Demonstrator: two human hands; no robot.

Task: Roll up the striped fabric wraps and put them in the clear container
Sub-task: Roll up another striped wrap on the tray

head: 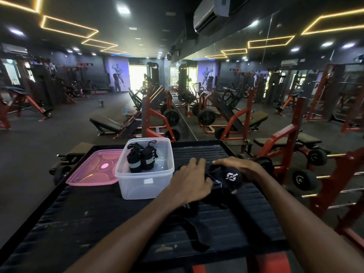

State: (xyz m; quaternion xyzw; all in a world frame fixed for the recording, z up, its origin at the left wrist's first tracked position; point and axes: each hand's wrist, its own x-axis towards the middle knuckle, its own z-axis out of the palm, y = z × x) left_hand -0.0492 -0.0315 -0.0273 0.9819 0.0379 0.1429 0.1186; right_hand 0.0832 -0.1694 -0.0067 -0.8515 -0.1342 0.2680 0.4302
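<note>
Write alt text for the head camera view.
Both hands, left hand and right hand, roll a black wrap on a dark platform; beside them, a clear container holds two rolled striped wraps.

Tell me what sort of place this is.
A gym, almost certainly: red-framed weight machines loaded with black plates, an incline bench, and a mirror wall that doubles the room.

Head-worn wide view, forward and down; close over black platform [98, 213]
</note>
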